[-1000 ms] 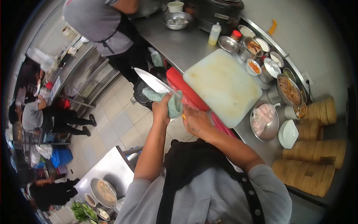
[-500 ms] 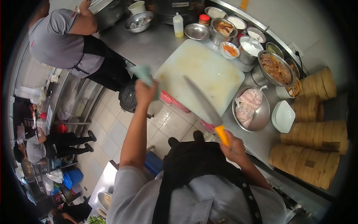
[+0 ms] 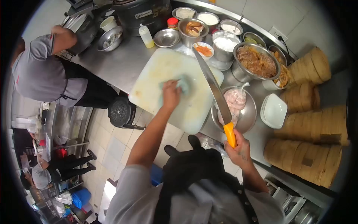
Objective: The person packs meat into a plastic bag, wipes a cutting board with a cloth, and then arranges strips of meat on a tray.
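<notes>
My left hand [image 3: 171, 93] is closed on a pale green cloth [image 3: 182, 86], pressed onto the white cutting board [image 3: 149, 71]. The cloth is partly hidden under my fingers. Gripped by its yellow handle, a large knife [image 3: 215, 87] is in my right hand [image 3: 238, 147], held off the board. Its blade slants up and left, passing over the board's right side and the rim of a metal bowl [image 3: 250, 115]. In that bowl sits a tied plastic bag of pale pink meat [image 3: 236, 99].
Bowls of food, including shredded meat [image 3: 257, 61] and carrot strips [image 3: 203, 49], line the back. Stacked bamboo steamers [image 3: 302, 160] and white dishes [image 3: 274, 111] stand right. A squeeze bottle [image 3: 146, 36] stands behind the board. A co-worker [image 3: 46, 71] is at left, near a black stool [image 3: 122, 110].
My left hand has brought the cloth from beyond the board's left edge down onto its middle. The knife has risen and moved right, away from over the board's centre. The view has shifted.
</notes>
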{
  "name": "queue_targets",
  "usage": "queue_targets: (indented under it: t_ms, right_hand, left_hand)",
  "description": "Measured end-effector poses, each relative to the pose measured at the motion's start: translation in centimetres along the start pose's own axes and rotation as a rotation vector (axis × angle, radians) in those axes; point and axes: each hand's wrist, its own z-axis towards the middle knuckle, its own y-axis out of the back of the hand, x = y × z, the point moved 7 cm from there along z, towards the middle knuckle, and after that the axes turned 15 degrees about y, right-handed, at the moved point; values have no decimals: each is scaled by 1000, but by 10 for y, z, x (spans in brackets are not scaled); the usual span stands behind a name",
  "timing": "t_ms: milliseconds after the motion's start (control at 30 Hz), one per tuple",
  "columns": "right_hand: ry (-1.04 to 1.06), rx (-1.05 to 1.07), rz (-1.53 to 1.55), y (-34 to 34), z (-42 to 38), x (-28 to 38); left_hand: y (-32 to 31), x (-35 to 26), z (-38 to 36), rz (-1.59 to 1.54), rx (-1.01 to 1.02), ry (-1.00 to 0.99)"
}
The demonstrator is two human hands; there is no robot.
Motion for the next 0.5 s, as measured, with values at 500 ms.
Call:
queue_targets:
  t_ms: [500]
  right_hand:
    - [13, -64, -29, 34, 28, -9]
  left_hand:
    - [11, -30, -68, 299, 782, -359]
